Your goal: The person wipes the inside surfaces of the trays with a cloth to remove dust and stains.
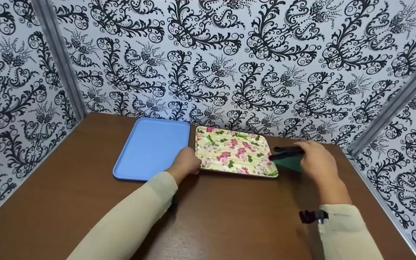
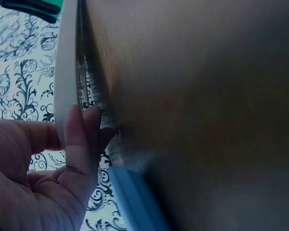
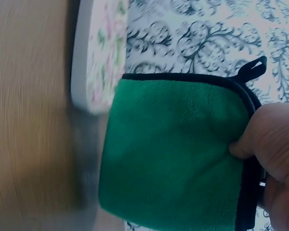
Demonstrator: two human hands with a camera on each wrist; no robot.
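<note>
A floral tray (image 1: 233, 151) with pink flowers lies at the back of the brown table, its near edge slightly raised. My left hand (image 1: 188, 160) pinches its left rim between thumb and fingers, as the left wrist view shows around the pale tray edge (image 2: 67, 62). In my right hand (image 1: 318, 160) is a folded green cloth (image 3: 178, 149) with black edging and a small hanging loop. The right thumb presses on the cloth near its border. This cloth hangs just beside the tray's right end; whether they touch I cannot tell.
A plain blue tray (image 1: 150, 148) lies left of the floral one, close to my left hand. Patterned black-and-white walls (image 1: 208, 65) enclose the brown table (image 1: 229, 216) at the back and sides. A black strap (image 1: 312, 216) sits on the right wrist.
</note>
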